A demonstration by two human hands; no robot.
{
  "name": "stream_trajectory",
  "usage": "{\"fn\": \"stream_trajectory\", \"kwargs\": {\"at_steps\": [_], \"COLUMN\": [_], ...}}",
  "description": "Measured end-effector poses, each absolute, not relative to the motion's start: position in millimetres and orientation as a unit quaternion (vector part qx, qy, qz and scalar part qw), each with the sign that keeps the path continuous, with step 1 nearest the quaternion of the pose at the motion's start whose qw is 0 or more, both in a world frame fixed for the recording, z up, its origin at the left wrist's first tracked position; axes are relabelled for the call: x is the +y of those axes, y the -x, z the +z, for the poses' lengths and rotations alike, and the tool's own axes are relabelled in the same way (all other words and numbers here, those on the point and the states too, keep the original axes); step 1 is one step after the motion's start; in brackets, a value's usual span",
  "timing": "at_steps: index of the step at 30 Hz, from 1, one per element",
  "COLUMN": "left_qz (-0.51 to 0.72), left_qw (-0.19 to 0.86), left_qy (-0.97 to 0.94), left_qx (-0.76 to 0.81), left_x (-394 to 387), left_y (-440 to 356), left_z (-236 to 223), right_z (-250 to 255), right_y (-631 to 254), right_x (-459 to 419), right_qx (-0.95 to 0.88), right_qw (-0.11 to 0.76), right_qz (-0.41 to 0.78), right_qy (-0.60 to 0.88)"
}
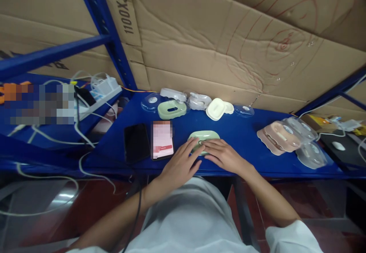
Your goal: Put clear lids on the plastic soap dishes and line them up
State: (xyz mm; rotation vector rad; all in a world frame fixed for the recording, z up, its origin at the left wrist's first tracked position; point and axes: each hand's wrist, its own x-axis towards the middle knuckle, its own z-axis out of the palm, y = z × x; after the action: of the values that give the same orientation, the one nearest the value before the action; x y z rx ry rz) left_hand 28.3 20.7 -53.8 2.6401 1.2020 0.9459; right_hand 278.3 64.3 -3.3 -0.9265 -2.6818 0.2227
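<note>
A light green oval plastic dish [210, 134] lies on the blue table in front of me. My left hand [185, 158] rests over its near left part, fingers stretched out and thumb apart. From the right, my right hand [222, 153] lies across the dish with its fingers extended flat, their tips close to those of the left. Both hands seem to touch the dish from above without wrapping round it. Between the fingertips a small part of its middle shows, and the near edge is mostly covered.
Left of my hands lie a lit phone [162, 140] and a dark tablet [136, 142]. Along the back are a green shell with a slot [172, 110], cream pieces [215, 108] and a clear cover [244, 110]. Pink shells [278, 136] and clear covers [311, 154] are stacked right.
</note>
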Motion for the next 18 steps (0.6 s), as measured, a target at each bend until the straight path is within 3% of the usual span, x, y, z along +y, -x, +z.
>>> {"fn": "stream_trajectory", "kwargs": {"at_steps": [5, 9, 18], "left_qz": [0.302, 0.307, 0.323], "left_qw": [0.054, 0.049, 0.033], "left_qy": [-0.868, -0.866, -0.858], "left_qx": [0.391, 0.390, 0.399], "left_x": [20.9, 19.7, 18.8], "left_y": [-27.2, -27.1, -28.6], "left_z": [-52.6, -48.7, -49.1], "right_z": [5.2, -2.8, -17.6], "right_y": [-286.1, -291.8, -339.2], "right_x": [136.1, 171.7, 94.2], "right_qx": [-0.884, -0.872, -0.854], "right_qw": [0.194, 0.132, 0.172], "right_qz": [0.032, -0.027, -0.043], "right_qy": [0.423, 0.471, 0.490]}}
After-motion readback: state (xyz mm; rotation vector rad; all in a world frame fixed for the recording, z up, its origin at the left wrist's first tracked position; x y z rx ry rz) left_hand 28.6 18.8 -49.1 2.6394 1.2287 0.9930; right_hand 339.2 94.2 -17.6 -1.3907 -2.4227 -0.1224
